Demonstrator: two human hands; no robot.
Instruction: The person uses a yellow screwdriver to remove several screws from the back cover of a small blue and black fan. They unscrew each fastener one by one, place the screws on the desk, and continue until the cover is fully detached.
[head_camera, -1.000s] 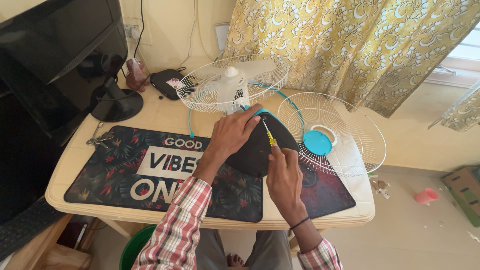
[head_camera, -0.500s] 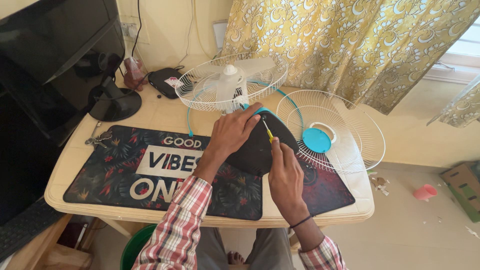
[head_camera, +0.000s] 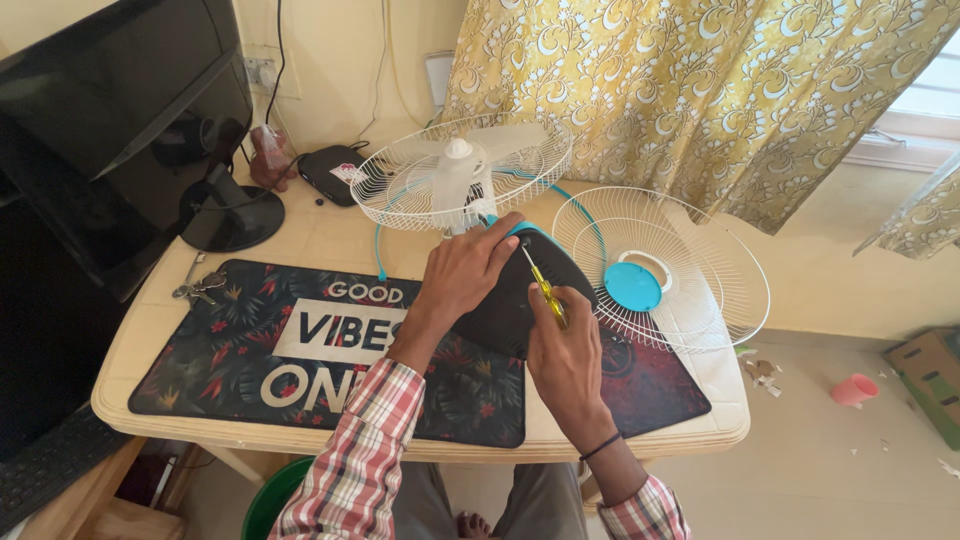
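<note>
A table fan lies on its side on the desk. My left hand (head_camera: 468, 268) presses on its black base (head_camera: 508, 308). My right hand (head_camera: 562, 352) grips a yellow-handled screwdriver (head_camera: 545, 287), whose tip touches the top of the base near the teal trim. The fan's white rear cage (head_camera: 460, 175) with its pale blades lies behind the base. The detached front grille (head_camera: 662, 266), with a teal centre disc, rests flat to the right.
A dark floral desk mat (head_camera: 300, 340) covers the cream desk (head_camera: 330, 235). A black monitor (head_camera: 120, 110) on its stand, keys (head_camera: 196, 289) and a small black box (head_camera: 330, 168) sit at left. Yellow curtains hang behind. A pink cup (head_camera: 853, 390) and cardboard lie on the floor at right.
My right hand has shifted its grip slightly up the screwdriver, so more of the yellow handle shows. The view has tilted a little. My left hand stays on the base.
</note>
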